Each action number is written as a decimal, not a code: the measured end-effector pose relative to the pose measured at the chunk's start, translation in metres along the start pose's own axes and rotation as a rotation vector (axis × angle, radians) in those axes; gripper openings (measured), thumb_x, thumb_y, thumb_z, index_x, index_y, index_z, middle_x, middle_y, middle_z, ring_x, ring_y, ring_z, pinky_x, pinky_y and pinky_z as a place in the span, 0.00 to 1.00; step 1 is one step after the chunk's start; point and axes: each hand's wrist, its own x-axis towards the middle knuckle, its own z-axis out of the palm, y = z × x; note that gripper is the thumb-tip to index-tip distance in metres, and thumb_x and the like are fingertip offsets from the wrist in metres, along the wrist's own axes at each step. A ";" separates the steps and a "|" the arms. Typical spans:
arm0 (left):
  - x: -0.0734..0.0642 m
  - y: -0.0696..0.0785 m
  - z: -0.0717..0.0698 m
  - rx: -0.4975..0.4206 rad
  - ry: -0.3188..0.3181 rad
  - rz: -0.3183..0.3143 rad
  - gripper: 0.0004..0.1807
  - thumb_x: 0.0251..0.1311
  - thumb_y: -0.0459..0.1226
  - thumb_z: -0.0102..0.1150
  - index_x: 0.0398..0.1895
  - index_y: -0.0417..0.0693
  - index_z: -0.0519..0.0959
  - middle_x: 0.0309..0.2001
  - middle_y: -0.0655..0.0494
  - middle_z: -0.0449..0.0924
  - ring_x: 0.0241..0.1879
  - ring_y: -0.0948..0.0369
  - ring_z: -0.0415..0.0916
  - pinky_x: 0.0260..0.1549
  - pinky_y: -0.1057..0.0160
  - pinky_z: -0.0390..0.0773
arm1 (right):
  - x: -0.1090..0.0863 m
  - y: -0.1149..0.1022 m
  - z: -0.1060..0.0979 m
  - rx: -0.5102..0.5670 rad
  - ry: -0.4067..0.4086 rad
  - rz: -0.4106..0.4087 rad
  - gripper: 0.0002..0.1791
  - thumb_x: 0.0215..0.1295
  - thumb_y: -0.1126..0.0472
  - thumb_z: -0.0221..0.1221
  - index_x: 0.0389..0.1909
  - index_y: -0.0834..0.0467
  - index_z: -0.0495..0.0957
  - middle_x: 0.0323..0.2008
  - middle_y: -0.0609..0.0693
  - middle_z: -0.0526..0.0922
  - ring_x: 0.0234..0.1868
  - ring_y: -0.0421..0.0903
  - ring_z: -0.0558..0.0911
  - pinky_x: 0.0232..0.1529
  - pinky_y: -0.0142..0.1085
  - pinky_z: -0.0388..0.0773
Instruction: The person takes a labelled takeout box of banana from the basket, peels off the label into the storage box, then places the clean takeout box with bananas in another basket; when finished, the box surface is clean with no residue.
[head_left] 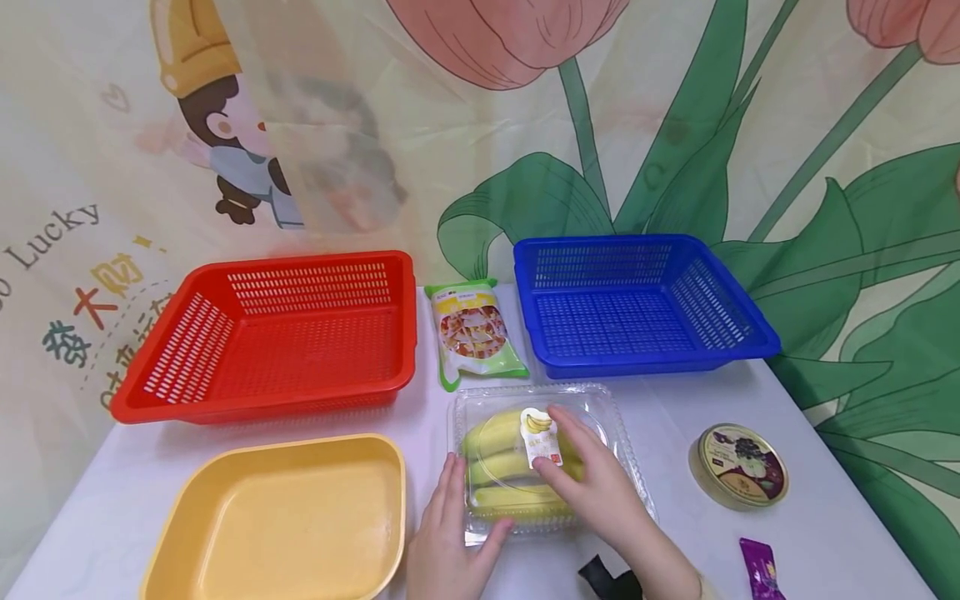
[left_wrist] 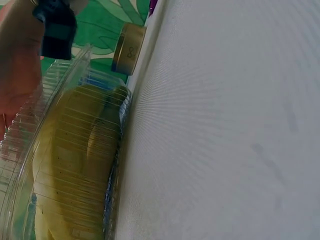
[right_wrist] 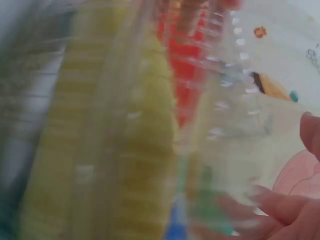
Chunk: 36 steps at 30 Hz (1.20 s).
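Observation:
A clear plastic clamshell box (head_left: 592, 400) of yellow bananas (head_left: 495, 468) lies on the white table, a banana-printed label (head_left: 538, 429) on its lid. My left hand (head_left: 453, 537) is at the box's front left corner, fingers straight along its side and thumb by the front edge. Over the lid reaches my right hand (head_left: 588, 475), fingers extended and spread beside the label. In the left wrist view the bananas (left_wrist: 75, 155) show through the ribbed box wall. The right wrist view is blurred, with bananas (right_wrist: 145, 130) close up and fingertips (right_wrist: 265, 200) at the lid.
Behind stand a red basket (head_left: 300, 358) and a blue basket (head_left: 615, 325), with a green-and-white food packet (head_left: 474, 329) between them. A yellow tub (head_left: 292, 517) sits at left. To the right are a round tin (head_left: 738, 467) and a purple wrapped sweet (head_left: 761, 568).

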 end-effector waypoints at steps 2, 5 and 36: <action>0.000 0.000 0.000 -0.001 -0.010 -0.006 0.43 0.46 0.58 0.61 0.62 0.43 0.64 0.60 0.47 0.69 0.52 0.52 0.74 0.34 0.55 0.80 | 0.001 0.002 0.002 -0.036 0.026 -0.005 0.35 0.54 0.54 0.63 0.62 0.61 0.65 0.61 0.60 0.68 0.62 0.59 0.67 0.58 0.56 0.65; 0.000 0.000 -0.001 -0.002 -0.014 -0.002 0.44 0.46 0.58 0.61 0.62 0.43 0.64 0.60 0.46 0.69 0.52 0.51 0.74 0.35 0.54 0.80 | 0.005 0.005 0.005 -0.107 0.069 -0.029 0.34 0.53 0.55 0.63 0.60 0.64 0.66 0.59 0.61 0.70 0.61 0.60 0.67 0.59 0.56 0.64; 0.001 -0.005 0.000 0.007 0.008 0.060 0.43 0.48 0.59 0.59 0.61 0.40 0.65 0.59 0.44 0.70 0.53 0.51 0.74 0.40 0.54 0.79 | 0.018 0.016 0.019 -0.306 0.126 0.018 0.27 0.47 0.51 0.66 0.48 0.62 0.77 0.52 0.56 0.73 0.57 0.58 0.66 0.56 0.55 0.63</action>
